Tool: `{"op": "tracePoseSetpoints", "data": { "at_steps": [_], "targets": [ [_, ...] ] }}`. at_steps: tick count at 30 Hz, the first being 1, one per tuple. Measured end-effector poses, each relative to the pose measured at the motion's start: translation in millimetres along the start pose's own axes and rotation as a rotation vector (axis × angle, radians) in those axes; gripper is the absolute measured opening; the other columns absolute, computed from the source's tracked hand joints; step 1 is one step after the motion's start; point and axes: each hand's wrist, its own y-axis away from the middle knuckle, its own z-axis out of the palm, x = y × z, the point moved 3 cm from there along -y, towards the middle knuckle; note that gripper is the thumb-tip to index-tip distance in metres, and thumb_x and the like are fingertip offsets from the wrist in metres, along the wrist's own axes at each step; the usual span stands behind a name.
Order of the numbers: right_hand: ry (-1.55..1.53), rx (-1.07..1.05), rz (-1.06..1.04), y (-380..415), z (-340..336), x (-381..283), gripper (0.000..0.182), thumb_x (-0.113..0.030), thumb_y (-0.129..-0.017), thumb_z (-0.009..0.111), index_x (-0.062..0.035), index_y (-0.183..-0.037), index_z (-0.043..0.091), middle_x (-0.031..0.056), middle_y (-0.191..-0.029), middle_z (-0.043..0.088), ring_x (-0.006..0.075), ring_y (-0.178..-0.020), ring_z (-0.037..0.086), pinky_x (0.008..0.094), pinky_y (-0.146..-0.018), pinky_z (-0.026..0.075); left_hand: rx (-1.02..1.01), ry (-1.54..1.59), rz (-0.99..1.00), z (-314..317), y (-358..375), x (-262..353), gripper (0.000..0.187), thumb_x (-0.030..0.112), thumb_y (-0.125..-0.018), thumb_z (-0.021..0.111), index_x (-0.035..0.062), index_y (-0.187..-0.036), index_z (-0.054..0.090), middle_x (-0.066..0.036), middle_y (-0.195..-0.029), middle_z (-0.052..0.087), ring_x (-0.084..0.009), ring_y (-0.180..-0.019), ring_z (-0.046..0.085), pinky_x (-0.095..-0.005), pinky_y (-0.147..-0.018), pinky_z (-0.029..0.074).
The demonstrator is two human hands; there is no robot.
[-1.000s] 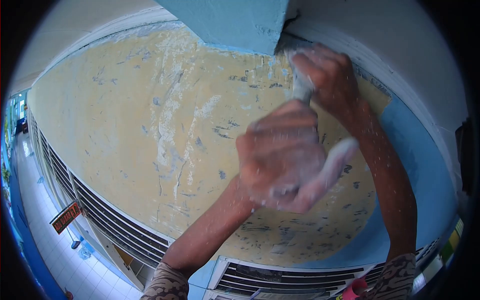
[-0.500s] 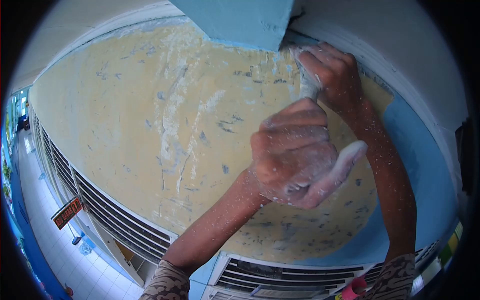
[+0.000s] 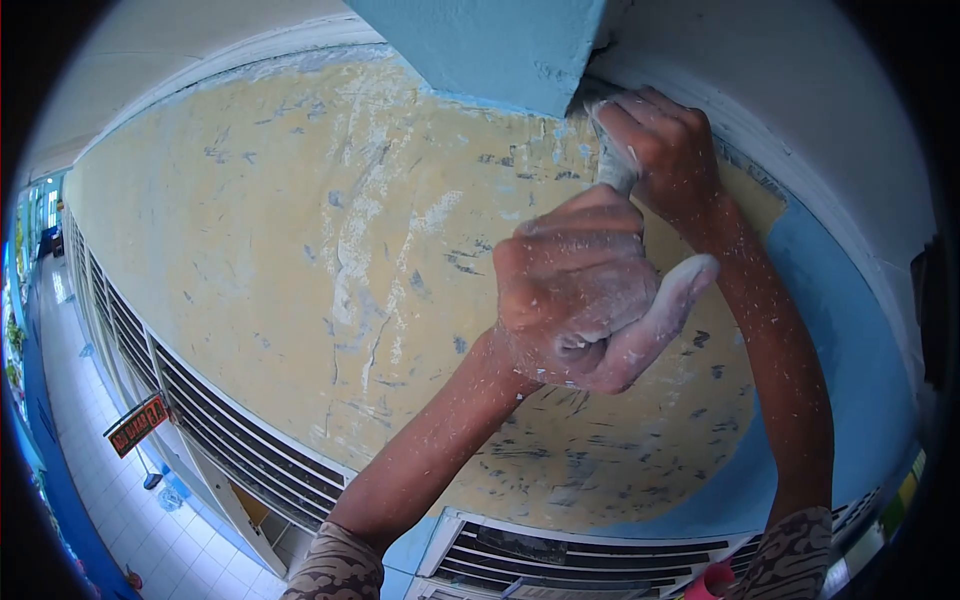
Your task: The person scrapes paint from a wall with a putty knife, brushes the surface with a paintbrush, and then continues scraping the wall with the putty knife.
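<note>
My left hand (image 3: 580, 290), dusted white, is closed in a fist with the thumb sticking out to the right. It grips the lower end of a dust-coated scraper (image 3: 617, 172), whose handle shows between my hands. Higher up, my right hand (image 3: 662, 145) is closed around the same scraper near the corner under a blue beam (image 3: 500, 55). The scraper's working end is hidden behind my right fingers and the beam's edge. Behind both hands spreads a yellowish wall (image 3: 260, 250) with pale streaks, cracks and dark scrape marks. White flakes speckle both forearms.
Blue paint (image 3: 850, 330) borders the bare patch at the right. White slatted vents (image 3: 590, 555) run below the wall, and a pink object (image 3: 712, 580) is at the lower right. A small sign (image 3: 137, 424) hangs over the tiled floor (image 3: 120, 500) far below at left.
The view has shifted slightly, so the wall and beam appear a little lower and further right. My left fist has moved slightly up and left; both hands keep their hold on the scraper.
</note>
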Motion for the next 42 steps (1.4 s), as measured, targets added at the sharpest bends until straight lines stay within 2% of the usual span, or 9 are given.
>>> {"op": "tracePoseSetpoints", "data": {
  "at_steps": [10,13,16,18,21,24,28,32,42],
  "targets": [
    [-0.025,-0.035,0.013,7,-1,-3,0.014,-0.005,-0.075,0.066,-0.0046,-0.09,0.065,0.008,-0.086,0.069,0.0254,-0.083,0.069,0.0398,-0.066,0.056,0.014,-0.004,-0.005,1,-1,6,0.026,-0.006,-0.073,0.076,0.0075,-0.054,0.064,0.0,-0.047,0.05,-0.0154,-0.046,0.048,-0.0292,-0.048,0.036],
    [-0.007,-0.045,-0.022,8,0,-5,0.016,-0.004,-0.074,0.067,-0.0051,-0.09,0.065,0.0074,-0.086,0.069,0.0248,-0.083,0.069,0.0391,-0.065,0.056,-0.047,-0.052,0.151,-2,4,11,0.027,-0.013,-0.078,0.071,-0.0007,-0.058,0.057,-0.004,-0.051,0.05,-0.018,-0.044,0.048,-0.0324,-0.047,0.043],
    [0.053,0.023,-0.027,3,1,-3,0.017,-0.004,-0.074,0.067,-0.0057,-0.09,0.065,0.0068,-0.086,0.069,0.025,-0.083,0.069,0.039,-0.066,0.056,-0.074,-0.026,0.057,2,5,2,0.024,-0.012,-0.078,0.071,-0.0014,-0.061,0.058,-0.004,-0.05,0.049,-0.0175,-0.044,0.048,-0.0317,-0.046,0.042],
    [-0.014,-0.071,0.029,-2,-3,2,0.016,-0.006,-0.075,0.066,-0.0059,-0.091,0.065,0.0067,-0.085,0.069,0.0258,-0.083,0.069,0.039,-0.066,0.056,0.047,-0.085,0.091,2,-4,-1,0.026,-0.004,-0.074,0.073,0.0094,-0.054,0.064,-0.001,-0.046,0.05,-0.015,-0.045,0.049,-0.0288,-0.048,0.037],
    [0.02,-0.065,0.013,10,-6,-12,0.017,-0.007,-0.075,0.067,-0.0057,-0.091,0.065,0.0068,-0.085,0.069,0.0267,-0.082,0.069,0.039,-0.066,0.056,-0.005,0.045,-0.073,-9,-3,14,0.027,-0.005,-0.073,0.074,0.0096,-0.054,0.063,0.0,-0.047,0.05,-0.015,-0.045,0.048,-0.0302,-0.048,0.036],
    [0.027,0.014,0.014,2,0,0,0.018,-0.007,-0.074,0.067,-0.0055,-0.091,0.065,0.0073,-0.084,0.069,0.0274,-0.082,0.069,0.0389,-0.067,0.056,-0.02,0.027,0.064,-1,-1,-3,0.027,-0.004,-0.074,0.074,0.0092,-0.054,0.062,0.0,-0.047,0.05,-0.0155,-0.044,0.047,-0.0302,-0.048,0.036],
    [-0.004,-0.053,0.044,5,-4,-3,0.018,-0.006,-0.074,0.067,-0.0051,-0.092,0.065,0.0078,-0.084,0.069,0.0276,-0.081,0.069,0.0392,-0.067,0.056,-0.028,-0.03,-0.007,0,-7,13,0.035,-0.012,-0.077,0.07,0.0037,-0.052,0.052,-0.004,-0.049,0.048,-0.0202,-0.045,0.05,-0.0335,-0.049,0.044],
    [0.006,-0.01,0.015,6,-2,0,0.018,-0.007,-0.075,0.068,-0.0038,-0.092,0.066,0.0091,-0.086,0.07,0.0283,-0.081,0.069,0.039,-0.067,0.056,-0.096,-0.024,-0.07,3,2,4,0.029,-0.004,-0.074,0.074,0.0094,-0.053,0.061,0.0,-0.048,0.05,-0.0136,-0.045,0.048,-0.028,-0.05,0.037],
    [-0.022,0.0,0.029,7,-2,5,0.017,-0.004,-0.074,0.066,-0.0028,-0.092,0.066,0.0096,-0.086,0.07,0.0277,-0.081,0.069,0.0395,-0.064,0.056,-0.063,0.019,-0.022,6,-6,7,0.033,-0.009,-0.075,0.074,0.0032,-0.052,0.054,-0.005,-0.049,0.046,-0.0205,-0.045,0.048,-0.0331,-0.048,0.04]
  ]
}}
